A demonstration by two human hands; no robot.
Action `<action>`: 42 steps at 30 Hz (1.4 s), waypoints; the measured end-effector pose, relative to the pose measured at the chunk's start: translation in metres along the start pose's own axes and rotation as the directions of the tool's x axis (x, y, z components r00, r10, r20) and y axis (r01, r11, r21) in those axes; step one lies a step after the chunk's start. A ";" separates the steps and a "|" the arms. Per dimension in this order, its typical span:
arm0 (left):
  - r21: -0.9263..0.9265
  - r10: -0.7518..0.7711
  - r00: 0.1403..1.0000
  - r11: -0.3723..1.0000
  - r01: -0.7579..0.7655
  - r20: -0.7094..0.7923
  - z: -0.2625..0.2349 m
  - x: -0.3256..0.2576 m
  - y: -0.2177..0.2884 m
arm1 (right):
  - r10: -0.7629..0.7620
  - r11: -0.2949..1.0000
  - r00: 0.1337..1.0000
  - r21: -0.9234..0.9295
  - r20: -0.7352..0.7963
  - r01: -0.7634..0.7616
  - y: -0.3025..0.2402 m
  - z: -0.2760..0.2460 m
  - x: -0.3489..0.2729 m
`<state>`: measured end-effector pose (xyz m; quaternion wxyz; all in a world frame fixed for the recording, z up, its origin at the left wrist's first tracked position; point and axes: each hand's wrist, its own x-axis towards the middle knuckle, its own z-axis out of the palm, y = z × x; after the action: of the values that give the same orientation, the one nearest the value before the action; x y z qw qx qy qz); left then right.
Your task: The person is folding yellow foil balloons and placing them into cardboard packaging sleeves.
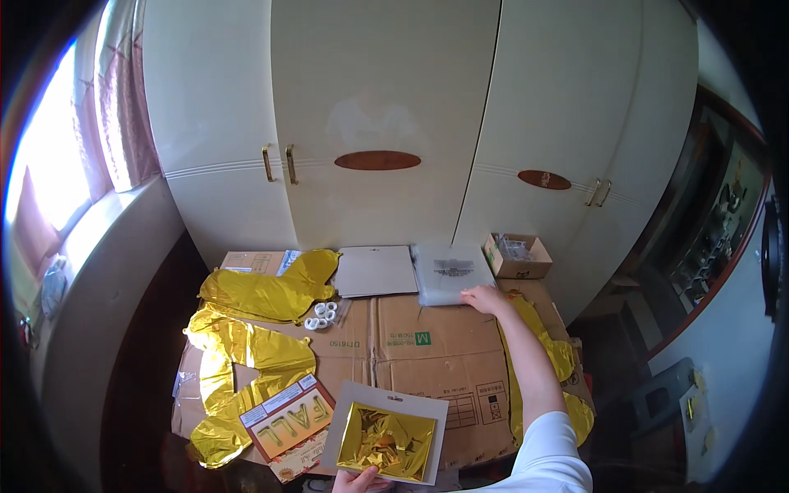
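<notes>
My left hand (362, 480) grips the lower edge of a grey backing card (335, 448) with a hang hole at its top. On the card lies a folded gold foil balloon (386, 444). At the back of the cardboard, my right hand (483, 301) reaches out with its fingers closed at the near right corner of a stack of clear plastic bags (444, 287). Whether one bag or several are between the fingers is hard to see. A printed orange card (288, 423) lies just left of the held card.
A stack of grey cards (376, 271) lies beside the bags. A small open box (518, 256) stands behind my right hand. Gold foil balloons (255, 349) spread along the left, with another (542, 337) under my right arm. White tape rolls (320, 315) sit on the flattened cardboard (353, 353).
</notes>
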<state>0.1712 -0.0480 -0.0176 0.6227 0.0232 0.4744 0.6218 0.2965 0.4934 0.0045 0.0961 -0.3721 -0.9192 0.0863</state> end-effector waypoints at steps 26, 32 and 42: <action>0.088 0.305 0.951 0.950 -0.300 -0.046 -0.015 -0.004 -0.012 | -0.536 0.843 0.550 -0.379 -0.640 0.381 -0.084 -0.035 -0.007; 0.132 0.258 0.965 0.956 -0.261 0.041 -0.016 0.002 -0.002 | -0.528 0.838 0.705 -0.429 -0.475 0.338 -0.051 0.004 0.003; 0.116 0.237 0.968 0.967 -0.227 -0.083 0.000 -0.008 0.004 | 0.087 0.996 0.994 -0.003 -0.071 -0.087 -0.027 0.006 0.022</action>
<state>0.1702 -0.0532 -0.0106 0.5201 0.0817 0.5300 0.6647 0.2619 0.4889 0.0076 0.1238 -0.4148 -0.8984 0.0743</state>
